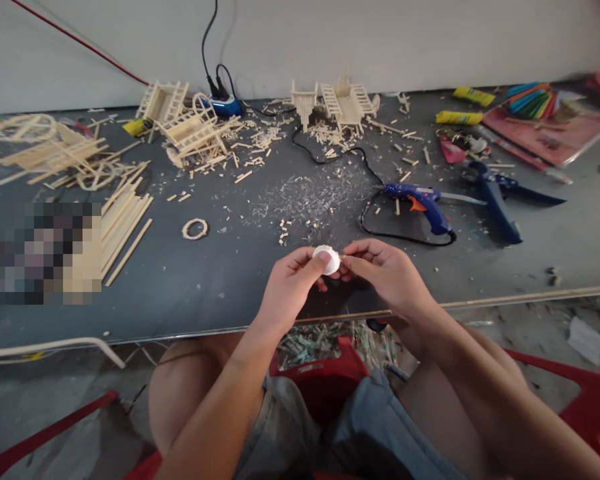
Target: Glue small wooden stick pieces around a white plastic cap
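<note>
A small white round disc is pinched between the thumb and fingers of my left hand, low over the table's front edge. My right hand is closed at the disc's right rim, thumb and forefinger pressed together; whatever lies between those fingertips is too small to make out. Just beyond my hands are several tiny cut stick pieces. A blue glue gun with an orange trigger lies to the right, a glue stick in its back end. On the left rests a small pale ring.
Small stick-built models stand at the back among scattered offcuts. Long wooden sticks lie left. Blue-handled cutters, yellow tubes and a red packet are on the right. The glue gun's black cord crosses the table.
</note>
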Demonstrator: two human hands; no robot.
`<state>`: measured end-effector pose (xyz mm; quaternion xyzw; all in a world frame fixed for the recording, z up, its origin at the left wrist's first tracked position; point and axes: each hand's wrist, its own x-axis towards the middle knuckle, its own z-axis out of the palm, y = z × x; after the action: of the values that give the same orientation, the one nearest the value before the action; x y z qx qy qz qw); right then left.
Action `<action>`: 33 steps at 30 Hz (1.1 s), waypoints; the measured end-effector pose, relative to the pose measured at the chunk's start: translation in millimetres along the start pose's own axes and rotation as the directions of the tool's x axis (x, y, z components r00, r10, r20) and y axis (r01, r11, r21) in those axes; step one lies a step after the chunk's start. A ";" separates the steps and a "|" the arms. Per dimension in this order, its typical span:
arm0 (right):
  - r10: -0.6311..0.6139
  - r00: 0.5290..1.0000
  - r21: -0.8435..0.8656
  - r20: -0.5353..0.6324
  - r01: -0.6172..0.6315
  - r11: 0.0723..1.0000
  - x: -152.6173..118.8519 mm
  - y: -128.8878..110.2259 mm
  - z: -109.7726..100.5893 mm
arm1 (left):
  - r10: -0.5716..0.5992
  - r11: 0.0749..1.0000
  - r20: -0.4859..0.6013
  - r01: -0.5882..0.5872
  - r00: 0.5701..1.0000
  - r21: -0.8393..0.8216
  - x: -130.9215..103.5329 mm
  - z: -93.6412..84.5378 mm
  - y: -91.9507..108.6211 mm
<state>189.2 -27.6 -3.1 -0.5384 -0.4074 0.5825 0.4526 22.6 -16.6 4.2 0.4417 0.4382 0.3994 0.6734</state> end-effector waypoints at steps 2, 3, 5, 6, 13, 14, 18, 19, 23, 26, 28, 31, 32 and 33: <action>0.012 1.000 0.005 0.009 -0.012 1.000 0.5 0.3 -1.0 | 0.012 1.000 0.004 -0.012 1.000 -0.007 -0.7 -0.2 0.0; 0.019 1.000 0.001 0.016 -0.019 1.000 0.6 0.4 -1.5 | 0.016 1.000 0.006 -0.016 1.000 -0.007 -1.0 -0.1 0.4; 0.026 0.999 -0.026 0.025 -0.026 0.999 0.7 0.4 -2.6 | 0.021 1.000 0.003 -0.021 1.000 0.016 -1.6 0.1 1.7; 0.021 1.000 -0.045 0.022 -0.020 0.999 0.7 0.3 -3.2 | 0.023 0.999 -0.007 -0.022 1.000 0.042 -2.0 0.3 2.5; -0.017 0.999 0.044 -0.035 0.019 0.999 -3.3 -3.3 -3.7 | 0.149 0.932 -0.155 -0.087 0.977 0.352 -6.1 3.1 2.8; -0.010 1.000 0.071 -0.025 0.012 0.997 -4.4 -4.0 -2.8 | 0.165 0.918 -0.159 -0.093 0.973 0.387 -6.5 3.6 1.7; 0.002 1.000 0.160 0.004 -0.003 0.987 -7.4 -4.9 1.6 | 0.188 0.893 -0.157 -0.102 0.969 0.439 -6.9 5.5 -2.2; 0.003 1.000 0.180 0.009 -0.005 0.984 -7.8 -4.7 2.6 | 0.189 0.892 -0.156 -0.103 0.970 0.439 -6.9 5.9 -2.7; 0.008 1.000 0.234 0.026 -0.014 0.972 -8.2 -4.0 4.9 | 0.188 0.895 -0.151 -0.106 0.971 0.434 -7.2 7.2 -2.8; 0.009 0.999 0.229 0.031 -0.016 0.973 -8.3 -4.2 5.0 | 0.193 0.894 -0.153 -0.110 0.969 0.433 -7.4 7.5 -2.4; 0.005 0.999 0.225 0.032 -0.012 0.974 -8.6 -4.3 4.7 | 0.197 0.893 -0.155 -0.112 0.968 0.436 -7.5 7.2 -2.3; -0.006 1.000 0.239 0.031 -0.002 0.971 -8.8 -3.9 4.4 | 0.196 0.893 -0.150 -0.112 0.969 0.436 -7.4 6.8 -2.5; -0.009 1.000 0.246 0.030 0.001 0.969 -8.8 -3.6 4.4 | 0.195 0.893 -0.148 -0.113 0.970 0.435 -7.4 6.7 -2.6; -0.011 0.999 0.252 0.030 0.003 0.968 -8.8 -3.3 4.6 | 0.196 0.893 -0.144 -0.116 0.970 0.435 -7.4 6.7 -2.7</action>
<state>185.0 -35.2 2.8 -0.4659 -0.3390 0.6362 0.5131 27.1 -25.9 4.9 0.5723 0.5377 0.3869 0.4834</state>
